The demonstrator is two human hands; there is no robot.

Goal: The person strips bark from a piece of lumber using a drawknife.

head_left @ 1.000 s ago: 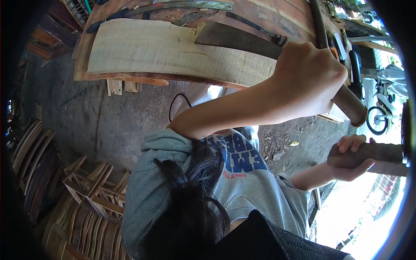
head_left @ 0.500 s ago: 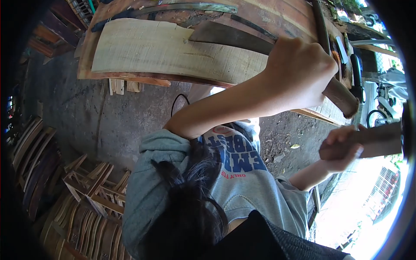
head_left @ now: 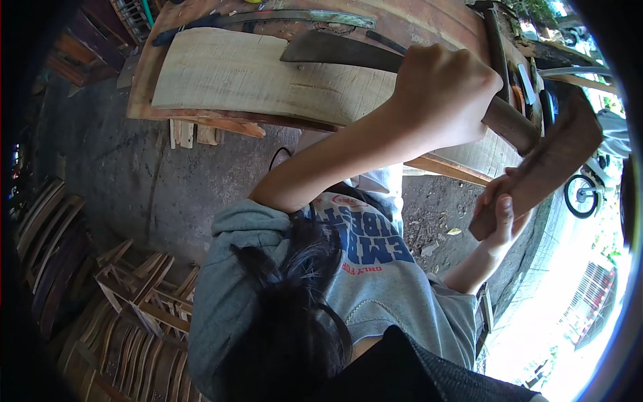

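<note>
Head cam: right hand (head_left: 499,214), fingers wrapped tight round the wooden club (head_left: 546,164), had swung it up since a second earlier. Left hand (head_left: 445,90) stayed clenched on the cleaver (head_left: 335,52), resting on the plank (head_left: 254,80).

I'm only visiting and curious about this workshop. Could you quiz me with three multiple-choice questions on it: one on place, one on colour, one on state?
1. Where does the knife rest?
A on the pale plank
B on the ground
C in a crate
2. The shirt has large lettering in:
A blue
B green
C yellow
3. The right hand is:
A empty
B shut on a wooden block
C flat on the table

Answers: A, its blade lies across the plank; A, the big letters are blue; B, the fingers wrap the block.
</note>
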